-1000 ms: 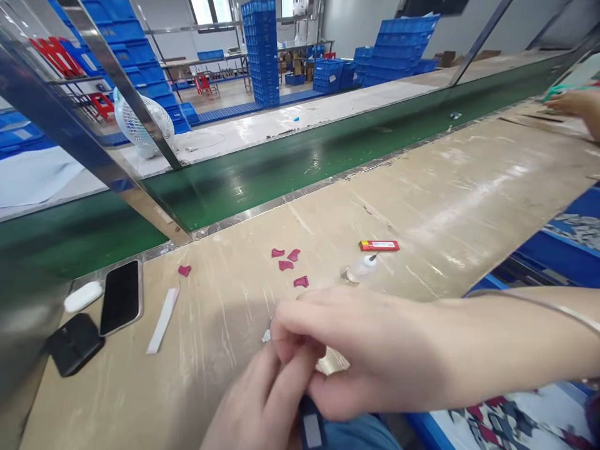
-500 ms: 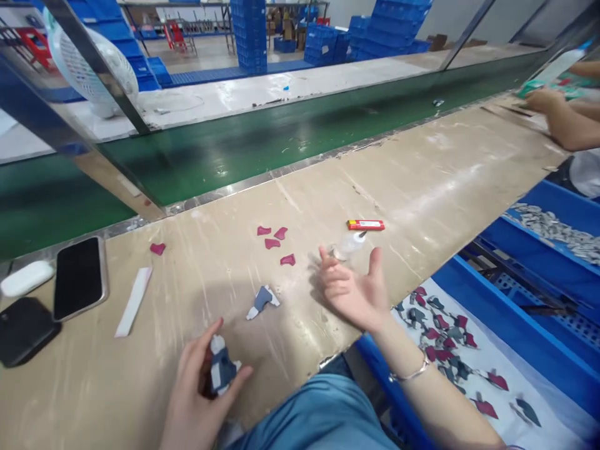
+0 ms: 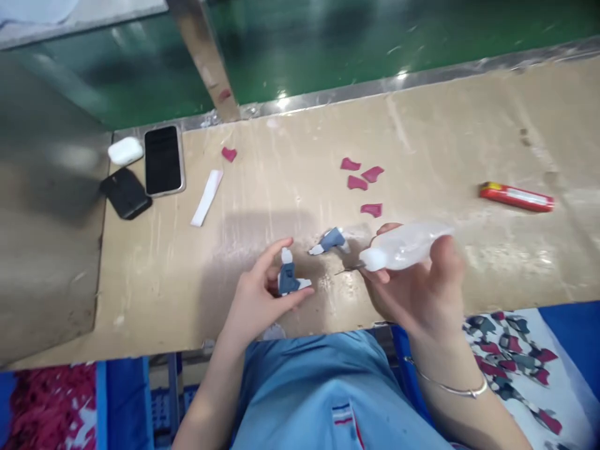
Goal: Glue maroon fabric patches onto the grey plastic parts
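Between the thumb and fingers of my left hand [image 3: 262, 294] is a small blue-grey and white plastic part [image 3: 287, 279], held above the table. My right hand [image 3: 422, 287] grips a clear squeeze bottle [image 3: 407, 247] with a white cap and a thin needle tip, which points left toward that part. A second blue-grey and white part [image 3: 332, 240] lies on the table between the hands. Several dark red pieces [image 3: 357, 182] lie farther back, and a single red piece [image 3: 229, 154] sits off to the left.
A phone [image 3: 163, 160], a white case [image 3: 125, 150], a black flat object [image 3: 126, 192] and a white strip [image 3: 207, 198] lie at left. A red tube [image 3: 516, 197] lies at right. Below the table are a bin of finished-looking parts [image 3: 515, 362] and a bin of red pieces [image 3: 42, 406].
My right hand, empty before, has taken hold of the squeeze bottle and brought it near my left hand. My left hand still holds its part. The view has tilted down and turned left.
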Demonstrator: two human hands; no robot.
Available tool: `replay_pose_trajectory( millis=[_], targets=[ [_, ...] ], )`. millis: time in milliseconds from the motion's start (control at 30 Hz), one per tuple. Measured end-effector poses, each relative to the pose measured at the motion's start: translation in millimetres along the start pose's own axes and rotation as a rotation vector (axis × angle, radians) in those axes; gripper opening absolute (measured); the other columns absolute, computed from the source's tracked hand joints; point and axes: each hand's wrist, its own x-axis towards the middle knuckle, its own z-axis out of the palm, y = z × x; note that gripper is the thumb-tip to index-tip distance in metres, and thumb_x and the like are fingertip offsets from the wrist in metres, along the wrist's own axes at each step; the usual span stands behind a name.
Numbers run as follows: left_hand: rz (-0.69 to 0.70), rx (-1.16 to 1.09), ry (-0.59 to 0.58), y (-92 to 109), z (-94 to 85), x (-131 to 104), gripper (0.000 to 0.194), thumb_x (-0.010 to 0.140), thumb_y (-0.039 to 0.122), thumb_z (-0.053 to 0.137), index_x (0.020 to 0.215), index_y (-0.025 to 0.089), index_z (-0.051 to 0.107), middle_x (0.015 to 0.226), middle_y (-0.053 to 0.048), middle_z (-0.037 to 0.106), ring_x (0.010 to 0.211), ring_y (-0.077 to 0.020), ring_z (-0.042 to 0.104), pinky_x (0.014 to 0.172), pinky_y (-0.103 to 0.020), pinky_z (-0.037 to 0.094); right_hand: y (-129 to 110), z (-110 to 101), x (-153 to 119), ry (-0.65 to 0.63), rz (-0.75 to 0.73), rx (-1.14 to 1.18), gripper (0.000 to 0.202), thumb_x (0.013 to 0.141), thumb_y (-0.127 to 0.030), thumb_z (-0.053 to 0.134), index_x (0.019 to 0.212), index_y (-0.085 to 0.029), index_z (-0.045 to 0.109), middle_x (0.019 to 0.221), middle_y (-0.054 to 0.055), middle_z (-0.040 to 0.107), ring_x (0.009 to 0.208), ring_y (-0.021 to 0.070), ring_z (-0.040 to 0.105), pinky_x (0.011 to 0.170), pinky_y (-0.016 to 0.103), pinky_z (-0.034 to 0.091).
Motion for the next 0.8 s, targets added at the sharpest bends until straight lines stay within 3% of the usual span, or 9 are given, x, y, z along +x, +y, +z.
replay_pose_trajectory(
  millis=[100, 200, 300, 667, 800],
  targets=[
    [0.013, -0.040, 0.000, 0.7, -0.8, 1.8, 0.072, 0.076, 0.029, 0.092, 0.142, 0.026, 0.063, 0.067, 0.007, 0.070, 0.054, -0.0163, 0.071, 0.057, -0.025, 0.057, 21.0, 18.2, -13.5, 0.066, -0.134, -0.140, 0.049, 0.080, -0.079, 0.076, 0.099, -0.034, 0.074, 0.076, -0.002, 0.061, 0.058, 0.0165, 0.053, 0.056, 0.032, 0.047],
    [0.023, -0.055, -0.006, 0.0, -1.0, 1.3, 0.069, 0.077, 0.027, 0.093, 0.140, 0.029, 0.064, 0.075, 0.006, 0.075, 0.057, -0.0161, 0.072, 0.060, -0.026, 0.059, 35.8, 23.3, -19.2, 0.177, -0.241, -0.273, 0.047, 0.081, -0.077, 0.076, 0.102, -0.035, 0.077, 0.094, 0.002, 0.071, 0.086, 0.0231, 0.068, 0.076, 0.039, 0.055],
    [0.047, -0.062, -0.016, -1.2, -0.9, 0.6, 0.067, 0.079, 0.026, 0.093, 0.140, 0.031, 0.065, 0.073, 0.007, 0.074, 0.057, -0.0152, 0.071, 0.059, -0.024, 0.058, 39.9, 23.5, -20.3, 0.200, -0.313, -0.331, 0.044, 0.084, -0.075, 0.076, 0.102, -0.035, 0.078, 0.102, 0.004, 0.073, 0.095, 0.0264, 0.070, 0.085, 0.043, 0.055],
    [0.055, -0.040, -0.018, -3.4, 0.1, -0.5, 0.067, 0.081, 0.028, 0.093, 0.142, 0.035, 0.065, 0.071, 0.008, 0.066, 0.060, -0.0149, 0.066, 0.060, -0.025, 0.058, 38.7, 27.2, -19.8, 0.258, -0.355, -0.359, 0.046, 0.080, -0.077, 0.078, 0.096, -0.034, 0.081, 0.097, 0.004, 0.072, 0.088, 0.0261, 0.069, 0.077, 0.041, 0.054],
    [0.066, -0.016, -0.022, -3.6, -0.2, -0.7, 0.067, 0.081, 0.028, 0.093, 0.141, 0.037, 0.064, 0.077, 0.007, 0.069, 0.060, -0.0146, 0.067, 0.059, -0.025, 0.057, 38.5, 28.6, -19.7, 0.266, -0.366, -0.362, 0.046, 0.080, -0.076, 0.078, 0.094, -0.032, 0.080, 0.096, 0.004, 0.071, 0.086, 0.0249, 0.067, 0.074, 0.040, 0.054]
  ],
)
